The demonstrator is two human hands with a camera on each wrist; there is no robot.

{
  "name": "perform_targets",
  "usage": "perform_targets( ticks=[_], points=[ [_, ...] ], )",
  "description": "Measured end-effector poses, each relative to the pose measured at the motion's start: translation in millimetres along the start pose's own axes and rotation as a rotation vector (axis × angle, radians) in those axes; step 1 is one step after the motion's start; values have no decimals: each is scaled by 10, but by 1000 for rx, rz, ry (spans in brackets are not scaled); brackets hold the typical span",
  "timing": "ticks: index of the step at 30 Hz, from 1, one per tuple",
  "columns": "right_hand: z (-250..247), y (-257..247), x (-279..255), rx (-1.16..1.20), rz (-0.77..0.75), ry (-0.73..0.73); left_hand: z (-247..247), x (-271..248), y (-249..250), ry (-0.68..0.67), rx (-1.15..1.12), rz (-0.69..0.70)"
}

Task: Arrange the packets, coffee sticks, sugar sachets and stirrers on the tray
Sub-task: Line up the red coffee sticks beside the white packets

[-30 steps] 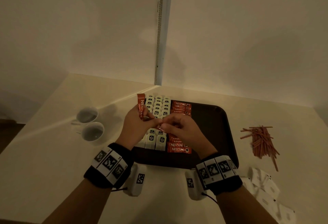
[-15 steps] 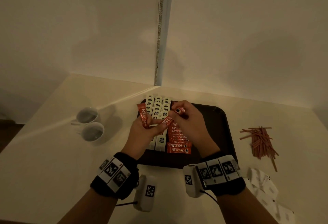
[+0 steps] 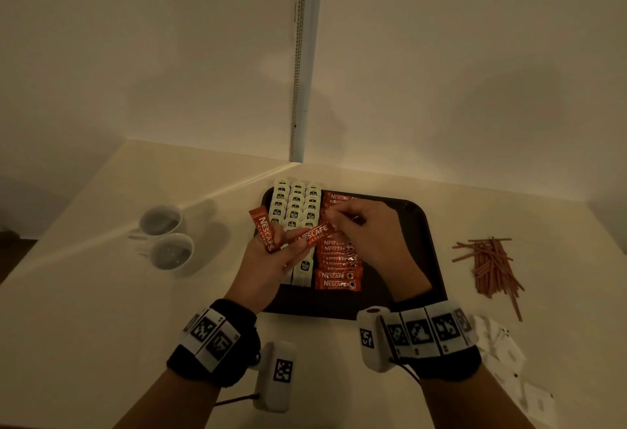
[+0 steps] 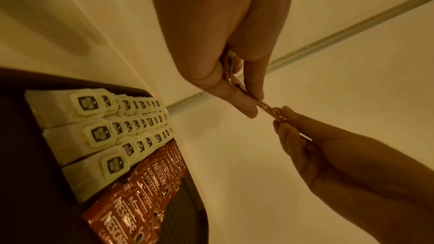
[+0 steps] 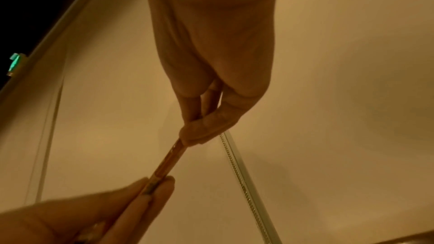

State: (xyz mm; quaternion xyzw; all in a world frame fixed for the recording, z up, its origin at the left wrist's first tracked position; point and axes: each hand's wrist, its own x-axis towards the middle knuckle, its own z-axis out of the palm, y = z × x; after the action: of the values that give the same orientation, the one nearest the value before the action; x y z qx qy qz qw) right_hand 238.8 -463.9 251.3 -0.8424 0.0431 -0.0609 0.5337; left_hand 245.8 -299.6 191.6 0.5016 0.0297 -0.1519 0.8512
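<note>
1. Red foil, printed Nescafé Classic, is what both hands are holding: one coffee stick (image 3: 314, 233) is stretching between them above the tray.
2. The right hand (image 3: 369, 235) is pinching the stick's far end between thumb and fingertips (image 5: 202, 133); its grip is narrow and closed on the foil.
3. The left hand (image 3: 271, 265) is pinching the stick's near end, and the left wrist view is showing its thumb and fingers (image 4: 244, 97) pressing on the foil edge.
4. A second coffee stick (image 3: 264, 230) is also sitting in the left hand's grip, slanting up and to the left over the tray's left edge.
5. Directly below the hands, a column of coffee sticks (image 3: 337, 260) is lying overlapped on the dark tray (image 3: 431, 259), running from the far edge toward the near one.
6. Just left of that column, three rows of white packets (image 3: 295, 206) with dark labels are lying overlapped on the tray's left part.
7. The tray is sitting on the pale bench (image 3: 84, 326) in a corner of the walls.
8. To the right of the tray, a loose pile of reddish stirrers (image 3: 492, 265) is lying on the bench.
9. Nearer the person, white sugar sachets (image 3: 505, 350) are lying scattered beside the right wrist.
10. Left of the tray, two white cups (image 3: 166, 235) are standing side by side.
</note>
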Motion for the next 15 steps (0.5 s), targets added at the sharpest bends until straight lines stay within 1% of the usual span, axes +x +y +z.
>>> perform_targets(
  ticks=[2, 5, 7, 9, 12, 14, 15],
  points=[
    [-24, 7, 5, 13, 14, -20, -5, 5, -9, 9, -44, -21],
    [-69, 41, -5, 17, 34, -27, -36, 40, 9, 23, -25, -12],
    [-102, 89, -6, 0, 72, -106, -58, 61, 13, 52, 19, 12],
    [-143, 172, -8, -54, 90, -191, -83, 77, 20, 68, 88, 71],
    [-197, 342, -17, -129, 83, -245, -117, 96, 24, 63, 268, 146],
    [-205, 462, -26, -139, 94, -273, -143, 100, -6, 56, 358, 133],
    [-210, 525, -29, -151, 97, -280, -158, 99, -28, 60, 381, 105]
  ],
)
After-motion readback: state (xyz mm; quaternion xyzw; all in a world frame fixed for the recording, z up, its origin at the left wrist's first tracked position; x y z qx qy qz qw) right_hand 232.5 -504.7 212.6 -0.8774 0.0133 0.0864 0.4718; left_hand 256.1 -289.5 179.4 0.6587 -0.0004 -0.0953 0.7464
